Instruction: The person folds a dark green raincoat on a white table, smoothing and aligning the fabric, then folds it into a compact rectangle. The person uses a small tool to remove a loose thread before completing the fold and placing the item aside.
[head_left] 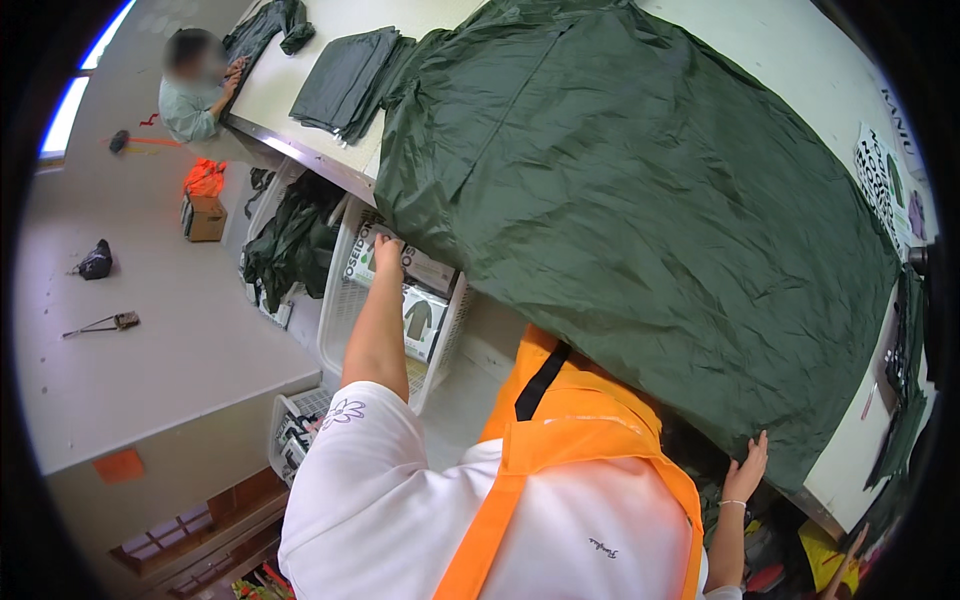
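Dark-green raincoat [620, 190] lies spread, creased. Right hand [748, 470], five o'clock, rests open; left hand [387, 250], nine o'clock, grip unclear.

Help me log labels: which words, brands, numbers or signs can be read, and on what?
Bold dark lettering: white packages in the basket; partly readable, not copied.
Bold dark lettering: white packaging at the table's right; likewise.
Small script: white shirt; too small to read.

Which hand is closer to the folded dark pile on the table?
The left. The left hand is below the folded pile in the picture, by the white basket; the right hand is farther off, at the lower right edge of the dark green garment.
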